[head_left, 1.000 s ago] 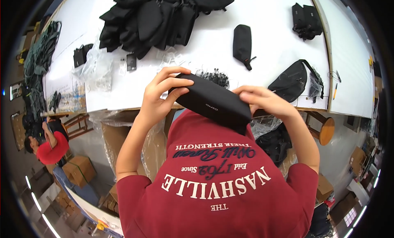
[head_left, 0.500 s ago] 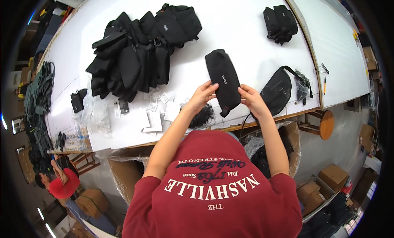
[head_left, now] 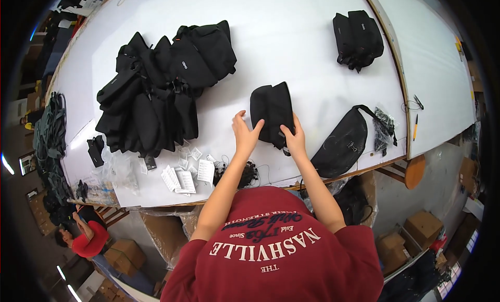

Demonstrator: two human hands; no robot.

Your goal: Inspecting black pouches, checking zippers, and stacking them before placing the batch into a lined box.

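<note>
A small black pouch (head_left: 272, 112) lies flat on the white table (head_left: 291, 47) in front of me. My left hand (head_left: 245, 133) has its fingers spread, and the fingertips touch the pouch's left near edge. At the pouch's near right corner my right hand (head_left: 296, 138) grips the fabric, with the thumb on top. Both forearms reach out from my red shirt below.
A large pile of black bags (head_left: 161, 88) covers the table's left. Another black bag (head_left: 358, 34) sits at the back right. A black waist bag (head_left: 341, 143) and crumpled plastic (head_left: 385, 127) lie right of my hands. Paper tags (head_left: 182, 174) lie near the front edge. Another person (head_left: 83, 239) crouches at the lower left.
The pouch was held up close in both hands. It has moved out over the table and now lies flat on it, with my left fingers spread.
</note>
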